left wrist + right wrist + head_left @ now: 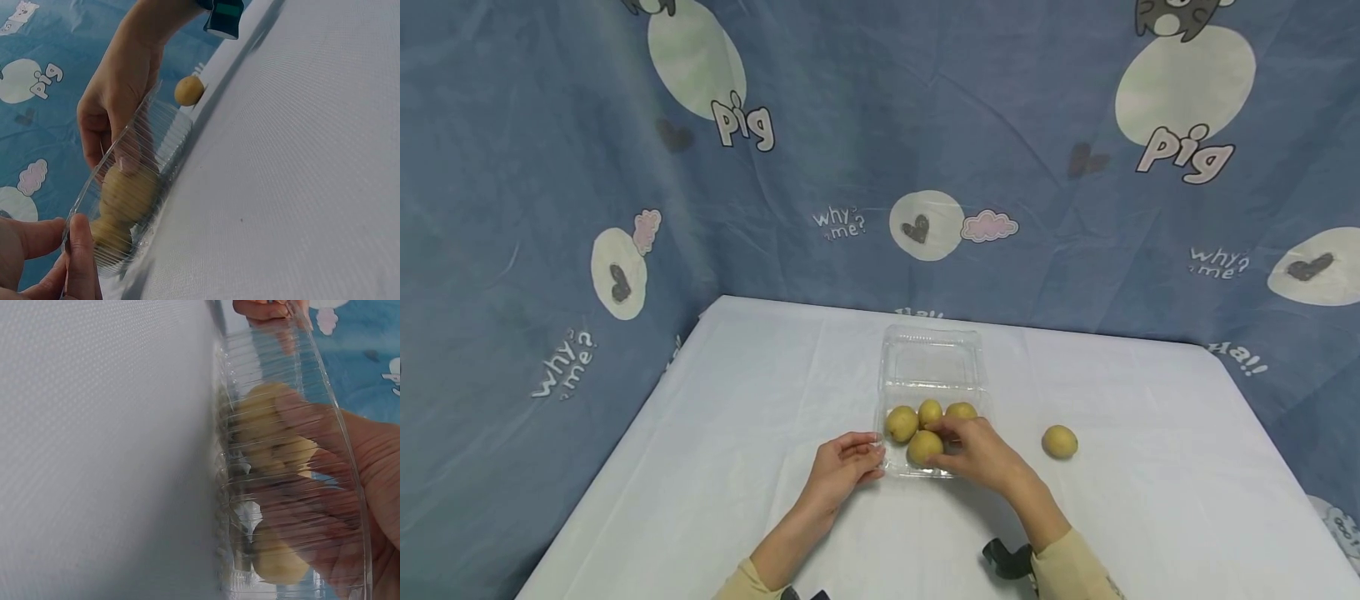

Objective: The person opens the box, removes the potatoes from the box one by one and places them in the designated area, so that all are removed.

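Observation:
A clear plastic clamshell box [931, 360] lies on the table with its lid folded back, away from me. Several round yellow fruits, perhaps lemons, sit in its near half. My right hand [981, 452] reaches inside and holds the front yellow fruit [925, 448] between thumb and fingers; the right wrist view shows this hand [381, 462] through the ribbed box wall. With thumb and fingers my left hand [846, 468] pinches the box's left rim, plain in the left wrist view, where the hand [80, 256] is partly cut off.
One loose yellow fruit [1060, 442] lies on the white tablecloth [1150, 483] to the right of the box. A blue printed curtain [820, 150] hangs behind the table and along its left side. A dark device [1009, 560] is on the right wrist.

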The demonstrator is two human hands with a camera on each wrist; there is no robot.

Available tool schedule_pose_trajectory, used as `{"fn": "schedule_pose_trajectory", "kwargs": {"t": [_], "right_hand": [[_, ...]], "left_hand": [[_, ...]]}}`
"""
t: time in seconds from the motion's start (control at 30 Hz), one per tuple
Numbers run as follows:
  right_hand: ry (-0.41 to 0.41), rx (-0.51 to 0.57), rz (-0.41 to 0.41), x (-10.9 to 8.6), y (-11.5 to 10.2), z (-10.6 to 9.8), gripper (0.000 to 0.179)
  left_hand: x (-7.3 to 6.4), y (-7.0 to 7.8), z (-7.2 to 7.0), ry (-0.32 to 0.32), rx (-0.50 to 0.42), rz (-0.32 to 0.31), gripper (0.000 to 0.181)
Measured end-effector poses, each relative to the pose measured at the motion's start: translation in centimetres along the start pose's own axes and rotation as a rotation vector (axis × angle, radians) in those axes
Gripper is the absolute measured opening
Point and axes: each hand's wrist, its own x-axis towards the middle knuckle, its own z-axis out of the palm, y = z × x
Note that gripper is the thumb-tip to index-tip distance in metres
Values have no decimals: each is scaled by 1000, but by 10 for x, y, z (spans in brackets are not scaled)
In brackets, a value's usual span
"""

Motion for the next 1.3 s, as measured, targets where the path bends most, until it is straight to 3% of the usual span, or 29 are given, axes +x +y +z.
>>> {"fn": "schedule_pose_trajectory", "kwargs": {"t": [0.43,0.73,1.07,1.3], "right_hand": [[6,50,-2,0,2,-1,40],[-16,98,51,0,2,-3,41],[-37,-15,31,0,2,-6,53],[-39,-14,35,0,1,-5,49]], "left_hand": [[-1,-1,-1,4,8,1,38],[-1,-2,-1,4,17,-6,38],[-2,2,1,3,15,-3,36],[-1,1,1,2,12,-3,38]]}}
